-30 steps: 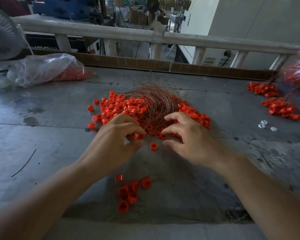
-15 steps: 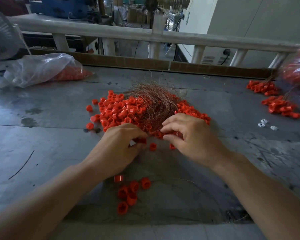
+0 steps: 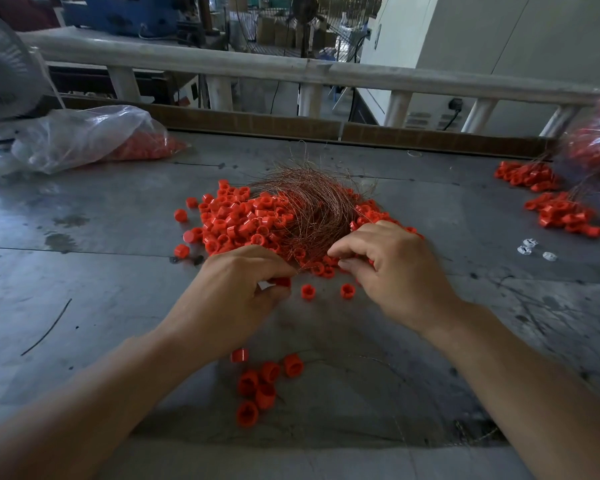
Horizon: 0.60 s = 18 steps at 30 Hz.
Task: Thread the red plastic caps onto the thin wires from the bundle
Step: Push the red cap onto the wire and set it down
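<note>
The wires of the 1 bundle [image 3: 312,213], lying on the heap of red caps [image 3: 236,220], look light and springy, best taken near the tip; the caps seem hard and light, to hold by the side wall. The left hand [image 3: 236,289] pinches 1 cap [image 3: 282,281], while the right hand [image 3: 392,268] curls at the bundle's near tip, and I cannot tell if it holds a wire. The heap is too many to count; 2 loose caps [image 3: 307,291] lie between the hands, and a near group [image 3: 265,394] has 6.
</note>
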Tool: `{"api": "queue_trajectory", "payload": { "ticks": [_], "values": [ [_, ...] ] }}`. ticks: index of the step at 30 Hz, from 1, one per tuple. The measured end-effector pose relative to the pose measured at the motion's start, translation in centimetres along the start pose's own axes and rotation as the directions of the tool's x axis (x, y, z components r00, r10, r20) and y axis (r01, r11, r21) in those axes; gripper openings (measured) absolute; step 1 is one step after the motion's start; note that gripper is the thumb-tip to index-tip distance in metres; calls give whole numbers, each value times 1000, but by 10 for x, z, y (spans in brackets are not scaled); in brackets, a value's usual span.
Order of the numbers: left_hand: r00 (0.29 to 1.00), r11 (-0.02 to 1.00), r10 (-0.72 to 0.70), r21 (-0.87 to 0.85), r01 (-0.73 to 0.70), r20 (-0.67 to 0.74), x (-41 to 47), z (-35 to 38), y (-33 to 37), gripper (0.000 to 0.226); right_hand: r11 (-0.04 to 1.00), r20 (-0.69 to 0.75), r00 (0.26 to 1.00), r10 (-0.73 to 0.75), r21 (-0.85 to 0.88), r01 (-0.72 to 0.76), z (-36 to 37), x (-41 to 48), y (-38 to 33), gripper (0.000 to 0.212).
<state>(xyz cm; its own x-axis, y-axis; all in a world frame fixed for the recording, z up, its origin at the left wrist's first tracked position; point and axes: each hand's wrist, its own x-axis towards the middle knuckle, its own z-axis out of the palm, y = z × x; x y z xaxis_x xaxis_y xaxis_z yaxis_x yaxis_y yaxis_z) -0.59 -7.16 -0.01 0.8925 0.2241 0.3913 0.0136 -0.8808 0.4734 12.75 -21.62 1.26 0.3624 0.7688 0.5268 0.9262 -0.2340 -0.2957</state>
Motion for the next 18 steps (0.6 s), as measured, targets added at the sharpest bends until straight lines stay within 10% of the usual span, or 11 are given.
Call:
{"api": "queue_trajectory", "payload": {
  "ticks": [18],
  "values": [
    [997, 992, -65, -108, 61, -32, -5, -9, 1, 23, 999, -89, 995, 34, 28, -32, 1, -1, 4, 10]
  ]
}}
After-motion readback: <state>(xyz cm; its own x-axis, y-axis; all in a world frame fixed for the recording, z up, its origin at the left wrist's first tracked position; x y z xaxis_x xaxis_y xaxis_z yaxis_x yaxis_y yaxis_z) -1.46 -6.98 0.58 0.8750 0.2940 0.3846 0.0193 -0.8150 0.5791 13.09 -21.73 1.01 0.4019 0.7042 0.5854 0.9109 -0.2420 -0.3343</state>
